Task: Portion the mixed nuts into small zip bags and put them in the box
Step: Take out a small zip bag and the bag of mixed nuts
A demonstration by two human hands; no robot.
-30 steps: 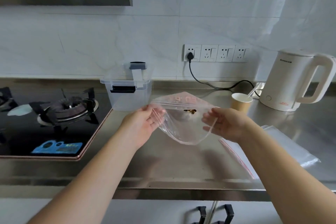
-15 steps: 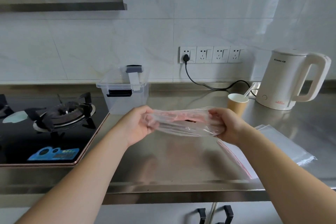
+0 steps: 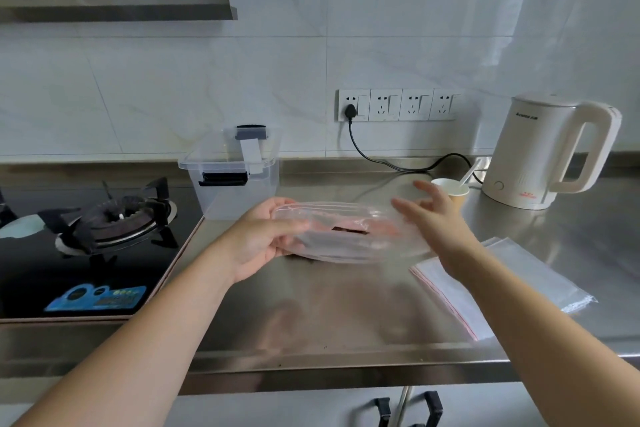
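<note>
Steel tabletop (image 3: pixel 311 315) below. Zip bag (image 3: pixel 346 236) pinched at one end in left hand (image 3: pixel 263 243), long axis running crosswise toward right hand (image 3: pixel 429 215), fingers spread, holding nothing, at the far end. Clear storage box (image 3: pixel 235 180) just beyond left fingers, nearer that hand.

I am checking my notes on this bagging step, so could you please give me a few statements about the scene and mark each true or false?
1. The left hand grips the zip bag. True.
2. The right hand pinches the bag. False: its fingers are spread open beside it.
3. The clear storage box stands beside the gas burner. True.
4. The paper cup lies tipped over. False: it stands upright by the white kettle.
5. Spare zip bags lie flat on the counter. True.
</note>
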